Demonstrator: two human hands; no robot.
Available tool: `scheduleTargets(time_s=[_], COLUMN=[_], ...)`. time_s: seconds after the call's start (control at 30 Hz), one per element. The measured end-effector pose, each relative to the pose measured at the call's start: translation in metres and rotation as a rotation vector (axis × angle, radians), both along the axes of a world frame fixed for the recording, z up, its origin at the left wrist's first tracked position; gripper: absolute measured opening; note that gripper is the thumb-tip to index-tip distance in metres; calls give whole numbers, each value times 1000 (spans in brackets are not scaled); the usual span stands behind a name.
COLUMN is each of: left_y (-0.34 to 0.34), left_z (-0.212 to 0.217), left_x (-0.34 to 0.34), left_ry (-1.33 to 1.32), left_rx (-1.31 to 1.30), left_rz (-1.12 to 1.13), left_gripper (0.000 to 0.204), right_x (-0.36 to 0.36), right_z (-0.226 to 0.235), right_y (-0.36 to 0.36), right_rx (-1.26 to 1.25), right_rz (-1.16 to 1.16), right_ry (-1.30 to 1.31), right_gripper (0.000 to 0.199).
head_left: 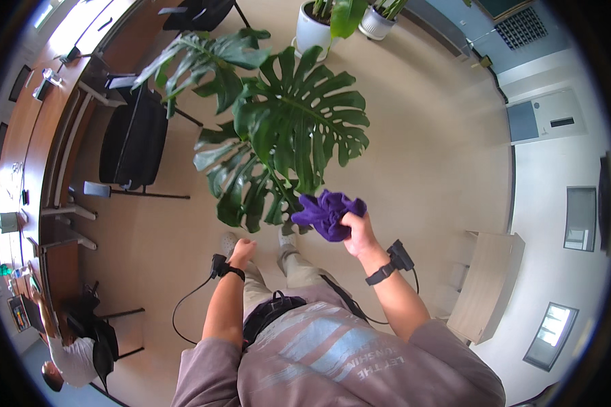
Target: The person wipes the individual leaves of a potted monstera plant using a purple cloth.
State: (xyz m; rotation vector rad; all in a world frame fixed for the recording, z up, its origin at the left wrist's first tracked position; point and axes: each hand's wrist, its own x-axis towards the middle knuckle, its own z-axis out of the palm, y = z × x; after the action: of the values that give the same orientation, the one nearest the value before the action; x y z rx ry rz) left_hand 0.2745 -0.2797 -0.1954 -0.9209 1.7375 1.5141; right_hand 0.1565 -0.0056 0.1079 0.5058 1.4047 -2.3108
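Observation:
My right hand (361, 235) is closed round a bunched purple cloth (329, 214), held up in front of me with its folds spilling out past the fingers. The cloth is close to the lower edge of a large monstera plant (288, 115), whose broad split green leaves spread ahead of me. Lower and to the left, my left hand (243, 252) is curled into a loose fist, with nothing showing in it. It is just below the lowest leaves and apart from them. A black strapped device with a cable sits on each wrist. The monstera's pot is hidden.
A black chair (134, 139) stands left of the plant, beside a long brown desk (30, 149) with small items on it. Potted plants in white pots (314, 30) are at the far side. A wooden cabinet (485, 288) stands at right. Another person (75, 359) sits at lower left.

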Motion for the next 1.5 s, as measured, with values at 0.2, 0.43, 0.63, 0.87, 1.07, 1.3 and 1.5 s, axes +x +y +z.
scheduleTargets(time_s=[0.2,0.43,0.63,0.87,1.07,1.3,1.5], left_y=[71,75,78,65,68,117,125], left_z=[49,121,190,176,222,175,180], left_x=[-35,-76,-75,-72,-70,-65,-81], left_ry=[73,196,70,355,276,258,596], left_rx=[476,1178,1624,1585,1585,1030,1322], left_rz=[660,668,411,270,498,883,709], left_gripper=[52,42,65,83,65,48,43], right_x=[-13,-22,-43,-64,-66,-65,-65], right_z=[10,16,16,-28,-30,-20,-10], right_y=[37,47,25,-11,-19,-10,-14], right_rx=[-167,-117,184,583,218,-81,-118], right_rz=[-5,-26,199,208,150,99,73], right_ry=[32,43,215,657,260,49,12], right_gripper=[38,45,34,32,30,36,37])
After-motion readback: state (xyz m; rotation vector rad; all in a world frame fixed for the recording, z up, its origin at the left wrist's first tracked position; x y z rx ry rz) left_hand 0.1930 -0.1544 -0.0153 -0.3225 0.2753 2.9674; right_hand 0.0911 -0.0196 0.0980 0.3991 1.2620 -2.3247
